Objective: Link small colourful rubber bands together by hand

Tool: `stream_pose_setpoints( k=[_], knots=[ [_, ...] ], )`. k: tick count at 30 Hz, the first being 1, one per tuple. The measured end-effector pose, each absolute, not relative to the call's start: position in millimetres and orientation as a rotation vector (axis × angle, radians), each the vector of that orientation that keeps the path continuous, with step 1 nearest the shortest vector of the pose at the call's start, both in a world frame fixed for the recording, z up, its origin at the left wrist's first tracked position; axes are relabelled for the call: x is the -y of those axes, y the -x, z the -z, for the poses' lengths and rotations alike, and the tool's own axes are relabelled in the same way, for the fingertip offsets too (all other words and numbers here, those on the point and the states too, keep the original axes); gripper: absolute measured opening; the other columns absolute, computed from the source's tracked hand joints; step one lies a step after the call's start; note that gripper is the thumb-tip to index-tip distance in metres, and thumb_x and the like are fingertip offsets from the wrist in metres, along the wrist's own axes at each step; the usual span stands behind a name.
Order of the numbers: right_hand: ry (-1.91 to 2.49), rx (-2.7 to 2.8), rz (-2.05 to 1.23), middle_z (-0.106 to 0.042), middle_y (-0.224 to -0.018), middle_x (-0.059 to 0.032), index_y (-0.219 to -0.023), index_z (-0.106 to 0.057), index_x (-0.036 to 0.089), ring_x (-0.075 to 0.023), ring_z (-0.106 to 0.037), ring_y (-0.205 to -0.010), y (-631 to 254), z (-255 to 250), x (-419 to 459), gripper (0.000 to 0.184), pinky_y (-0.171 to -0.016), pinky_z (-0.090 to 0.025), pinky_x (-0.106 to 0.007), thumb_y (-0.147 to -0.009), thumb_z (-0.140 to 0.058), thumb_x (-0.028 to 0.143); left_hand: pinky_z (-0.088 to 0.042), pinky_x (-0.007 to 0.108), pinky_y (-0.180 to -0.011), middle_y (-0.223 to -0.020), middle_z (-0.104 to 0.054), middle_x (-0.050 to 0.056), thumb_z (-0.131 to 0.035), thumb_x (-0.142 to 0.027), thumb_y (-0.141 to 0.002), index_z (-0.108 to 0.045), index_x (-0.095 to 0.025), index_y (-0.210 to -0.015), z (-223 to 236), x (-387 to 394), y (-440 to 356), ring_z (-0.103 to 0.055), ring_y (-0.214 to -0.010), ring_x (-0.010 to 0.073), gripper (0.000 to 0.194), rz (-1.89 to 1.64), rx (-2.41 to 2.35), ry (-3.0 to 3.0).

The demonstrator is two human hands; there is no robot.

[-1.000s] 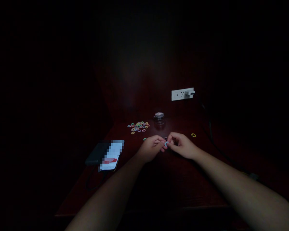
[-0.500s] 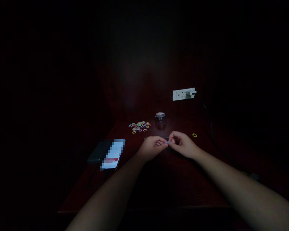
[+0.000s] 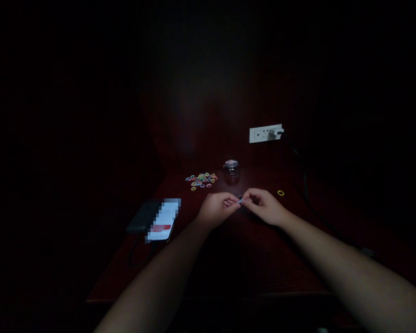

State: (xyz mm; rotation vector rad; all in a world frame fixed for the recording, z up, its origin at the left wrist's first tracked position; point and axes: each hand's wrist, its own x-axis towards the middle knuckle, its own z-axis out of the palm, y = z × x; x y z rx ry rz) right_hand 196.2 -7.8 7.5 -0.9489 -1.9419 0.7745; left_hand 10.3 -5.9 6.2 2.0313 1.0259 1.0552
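My left hand [image 3: 219, 209] and my right hand [image 3: 263, 206] meet over the middle of the dark red table [image 3: 242, 268]. Between their fingertips they pinch a small pale blue band [image 3: 240, 201], which looks like a hair tie. A dark ring [image 3: 240, 197] shows just behind the fingertips, partly hidden. Beyond my left hand lies a loose pile of colourful hair ties [image 3: 201, 179]. To the right of my right hand, a yellow hair tie [image 3: 280, 193] lies alone.
A clear jar with a lid [image 3: 231, 169] stands at the back. On the left lie a phone [image 3: 164, 219] with a blurred lit screen and a dark flat box [image 3: 143, 216] with a cable. A white wall socket [image 3: 265, 133] holds a plug; its cable runs down the right side.
Both hands stay together on the pale blue band, its tilt slightly changed. The whole view has shifted a little; the pile and the yellow hair tie lie as before.
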Motion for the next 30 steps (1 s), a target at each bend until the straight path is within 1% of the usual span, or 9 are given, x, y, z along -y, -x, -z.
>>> stream_pose_setpoints(
  k=[5,10,13,19,23,26,30],
  knots=[
    [0.921,1.923,-0.868,-0.049,-0.060,0.0016,-0.076,-0.058,0.014,-0.0096,-0.041,-0.054,-196.7,-8.4,9.1,0.025,-0.050,-0.032,-0.022,-0.077,-0.061,0.038,-0.054,0.022,-0.063,-0.078,-0.071,0.006,-0.065,-0.025,-0.074,-0.069,-0.013,-0.085,-7.8,7.4,-10.5,-0.066,-0.067,0.0124,0.017,-1.045,-1.039,-2.060],
    [0.942,1.891,-0.905,-0.051,-0.059,0.0011,-0.073,-0.059,0.013,-0.0092,-0.042,-0.053,-196.1,-6.3,7.0,0.027,-0.050,-0.032,-0.022,-0.075,-0.064,0.040,-0.054,0.022,-0.063,-0.079,-0.072,0.004,-0.063,-0.023,-0.075,-0.070,-0.015,-0.085,-12.7,9.4,-9.2,-0.065,-0.066,0.0111,0.014,-1.045,-1.048,-2.181],
    [0.947,1.889,-0.925,-0.053,-0.060,0.0000,-0.074,-0.060,0.012,-0.0092,-0.043,-0.053,-196.1,-4.0,5.2,0.027,-0.050,-0.033,-0.022,-0.075,-0.063,0.039,-0.054,0.021,-0.063,-0.079,-0.072,0.004,-0.064,-0.021,-0.074,-0.070,-0.015,-0.085,-15.4,10.1,-8.1,-0.065,-0.065,0.0105,0.014,-1.053,-1.055,-2.225],
    [0.932,1.877,-0.937,-0.053,-0.059,0.0005,-0.076,-0.059,0.013,-0.0088,-0.043,-0.052,-196.4,-4.4,5.7,0.026,-0.049,-0.032,-0.022,-0.075,-0.063,0.038,-0.054,0.022,-0.063,-0.080,-0.071,0.005,-0.064,-0.022,-0.074,-0.069,-0.014,-0.087,-12.9,9.4,-9.3,-0.065,-0.067,0.0115,0.016,-1.041,-1.053,-2.139],
    [0.922,1.870,-0.929,-0.050,-0.058,0.0020,-0.075,-0.059,0.013,-0.0081,-0.040,-0.052,-196.4,-4.9,5.6,0.026,-0.048,-0.031,-0.021,-0.075,-0.064,0.038,-0.053,0.022,-0.063,-0.082,-0.071,0.008,-0.065,-0.026,-0.073,-0.067,-0.011,-0.091,-10.3,9.4,-10.8,-0.065,-0.070,0.0126,0.022,-1.027,-1.038,-2.017],
    [0.915,1.870,-0.930,-0.048,-0.057,0.0026,-0.074,-0.058,0.013,-0.0079,-0.039,-0.051,-196.1,-5.2,5.7,0.027,-0.048,-0.030,-0.021,-0.074,-0.064,0.040,-0.052,0.022,-0.062,-0.081,-0.070,0.009,-0.062,-0.030,-0.076,-0.066,-0.010,-0.090,-10.1,10.1,-10.9,-0.064,-0.068,0.0128,0.024,-1.017,-1.034,-1.972],
    [0.911,1.884,-0.903,-0.049,-0.058,0.0019,-0.074,-0.059,0.013,-0.0085,-0.040,-0.052,-195.7,-6.4,7.4,0.029,-0.049,-0.032,-0.022,-0.074,-0.064,0.042,-0.051,0.022,-0.065,-0.082,-0.070,0.009,-0.056,-0.026,-0.080,-0.065,-0.010,-0.087,-10.9,10.6,-10.8,-0.064,-0.071,0.0129,0.020,-1.021,-1.006,-1.959]
  ],
)
